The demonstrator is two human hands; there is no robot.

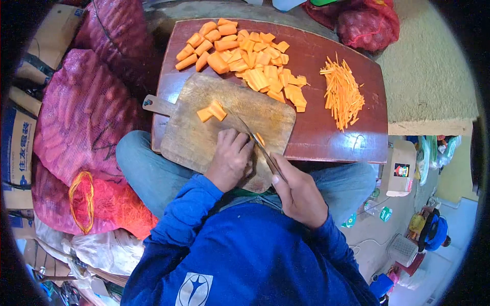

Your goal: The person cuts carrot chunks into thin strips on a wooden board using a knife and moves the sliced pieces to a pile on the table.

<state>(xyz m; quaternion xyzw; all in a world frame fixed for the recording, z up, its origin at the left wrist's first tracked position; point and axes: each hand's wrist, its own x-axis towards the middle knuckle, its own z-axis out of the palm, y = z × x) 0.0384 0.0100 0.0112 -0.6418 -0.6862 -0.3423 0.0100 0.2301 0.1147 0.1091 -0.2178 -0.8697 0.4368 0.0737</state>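
Note:
My right hand (300,194) is wrapped round the handle of a knife (261,146), whose blade slants up and left over the wooden cutting board (194,143). Curled on the board just left of the blade, my left hand (232,157) has its fingers bent under; whatever they press on is hidden. A thin orange carrot sliver (260,138) shows against the right side of the blade. Farther up the board lie a few flat carrot slices (212,111), apart from both hands.
On the red-brown table (326,145), carrot chunks (206,43) and a heap of carrot slices (265,64) lie beyond the board. Carrot shreds (343,93) are piled at right. Mesh sacks (81,112) stand at left; another red net sack (367,25) is behind.

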